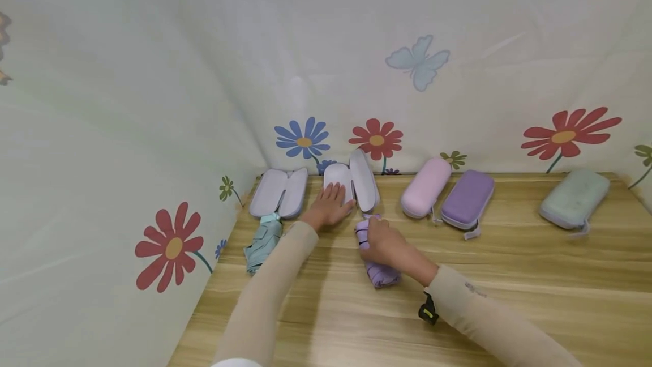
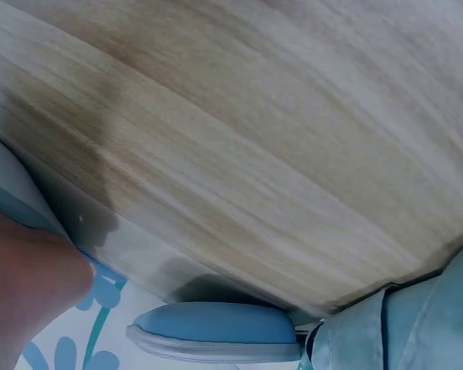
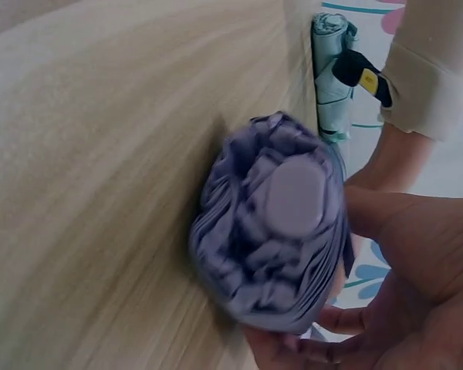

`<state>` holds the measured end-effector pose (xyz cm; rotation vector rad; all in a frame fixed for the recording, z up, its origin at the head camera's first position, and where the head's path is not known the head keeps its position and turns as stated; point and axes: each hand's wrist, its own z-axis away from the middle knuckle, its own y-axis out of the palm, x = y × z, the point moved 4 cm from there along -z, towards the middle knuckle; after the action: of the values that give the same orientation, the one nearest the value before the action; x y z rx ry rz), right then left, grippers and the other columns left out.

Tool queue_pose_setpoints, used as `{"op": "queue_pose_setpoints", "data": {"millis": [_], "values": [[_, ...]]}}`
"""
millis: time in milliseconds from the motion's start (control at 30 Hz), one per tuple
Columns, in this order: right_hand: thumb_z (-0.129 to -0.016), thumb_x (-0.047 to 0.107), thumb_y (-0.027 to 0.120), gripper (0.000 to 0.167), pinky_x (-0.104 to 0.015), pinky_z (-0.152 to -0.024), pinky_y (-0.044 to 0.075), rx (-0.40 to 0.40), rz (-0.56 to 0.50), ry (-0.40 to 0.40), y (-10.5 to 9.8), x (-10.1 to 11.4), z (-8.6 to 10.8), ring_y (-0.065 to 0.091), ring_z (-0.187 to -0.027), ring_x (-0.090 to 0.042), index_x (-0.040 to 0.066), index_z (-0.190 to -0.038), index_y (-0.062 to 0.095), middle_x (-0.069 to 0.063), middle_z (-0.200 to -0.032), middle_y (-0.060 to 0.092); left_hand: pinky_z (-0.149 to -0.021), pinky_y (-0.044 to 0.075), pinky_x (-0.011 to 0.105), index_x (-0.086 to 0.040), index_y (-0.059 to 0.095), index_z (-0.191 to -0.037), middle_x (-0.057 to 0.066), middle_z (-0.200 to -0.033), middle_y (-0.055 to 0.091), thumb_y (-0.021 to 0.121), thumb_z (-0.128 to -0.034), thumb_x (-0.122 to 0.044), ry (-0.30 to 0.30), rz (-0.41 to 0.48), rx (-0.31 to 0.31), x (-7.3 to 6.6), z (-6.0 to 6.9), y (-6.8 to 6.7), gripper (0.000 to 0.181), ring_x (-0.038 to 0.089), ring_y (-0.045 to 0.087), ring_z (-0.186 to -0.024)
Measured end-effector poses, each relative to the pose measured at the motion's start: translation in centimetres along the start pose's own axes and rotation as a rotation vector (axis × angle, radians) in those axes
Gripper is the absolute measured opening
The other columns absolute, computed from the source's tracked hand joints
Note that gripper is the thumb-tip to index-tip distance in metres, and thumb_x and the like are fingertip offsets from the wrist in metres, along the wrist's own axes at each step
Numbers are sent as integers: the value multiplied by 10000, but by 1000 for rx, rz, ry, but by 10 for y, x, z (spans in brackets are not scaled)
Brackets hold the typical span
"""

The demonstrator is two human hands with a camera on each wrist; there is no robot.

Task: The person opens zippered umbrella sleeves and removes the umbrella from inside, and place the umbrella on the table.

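Observation:
My left hand (image 1: pixel 330 207) lies with straight fingers on one half of an opened pale hard case (image 1: pixel 363 183), whose other half tilts up beside it. Close by on the right, my right hand (image 1: pixel 391 246) grips a folded purple umbrella (image 1: pixel 381 275) near the table surface. In the right wrist view the rolled umbrella (image 3: pixel 255 285) shows its round end cap toward the camera, with thumb and fingers around its side. A folded teal umbrella (image 1: pixel 263 244) lies left of my left forearm, just below another opened pale case (image 1: pixel 268 192).
To the right stand a closed pink case (image 1: pixel 427 187), a closed purple case (image 1: pixel 468 197) and a closed pale green case (image 1: pixel 575 197), each with a zip pull. Behind the wooden table (image 1: pixel 499 276) hangs a white sheet (image 1: pixel 326 72) printed with flowers and a butterfly.

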<state>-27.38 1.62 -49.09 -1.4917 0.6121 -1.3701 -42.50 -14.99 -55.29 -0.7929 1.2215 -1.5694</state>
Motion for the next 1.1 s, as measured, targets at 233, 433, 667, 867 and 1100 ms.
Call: {"op": "queue_pose_setpoints", "data": {"millis": [233,433,667,867,1100], "values": [[-841,350,821,896,-513,-835,559,-21,-70,22,8,5,-15,640,-1024,-424,-167,-1421,373,-337,-1306,520,-1245,-46,474,-51,13,-1632,145,-1703,-21,83,-1043,-645,40,22,-30,-7,11,-14,839,313,-76,-1564],[-822,382,843,905,-513,-825,561,-55,-128,53,8,12,-28,645,-1040,-420,-148,-1401,392,-335,-1283,550,-1247,-27,478,-41,23,-1631,147,-1702,-21,124,-1060,-612,75,70,0,-11,13,-26,813,316,-73,-1564],[-815,391,849,871,-517,-832,551,-49,-188,99,16,13,-35,642,-1028,-425,-139,-1345,404,-323,-1214,568,-1244,-55,473,-67,21,-1635,125,-1706,-34,117,-1035,-673,95,103,20,-3,6,-17,858,301,-89,-1565],[-831,353,831,847,-497,-791,556,-47,-219,133,18,14,-37,633,-982,-397,-147,-1352,389,-332,-1210,537,-1246,-45,468,-71,44,-1638,113,-1708,-17,191,-1064,-607,100,94,64,2,4,-18,799,286,-92,-1565],[-849,398,814,911,-522,-858,542,-45,-201,142,21,20,-41,617,-1053,-439,-168,-1395,356,-358,-1244,530,-1246,-43,471,-64,109,-1639,137,-1706,53,270,-1063,-581,79,92,51,8,-8,-14,790,302,-50,-1568]]}}
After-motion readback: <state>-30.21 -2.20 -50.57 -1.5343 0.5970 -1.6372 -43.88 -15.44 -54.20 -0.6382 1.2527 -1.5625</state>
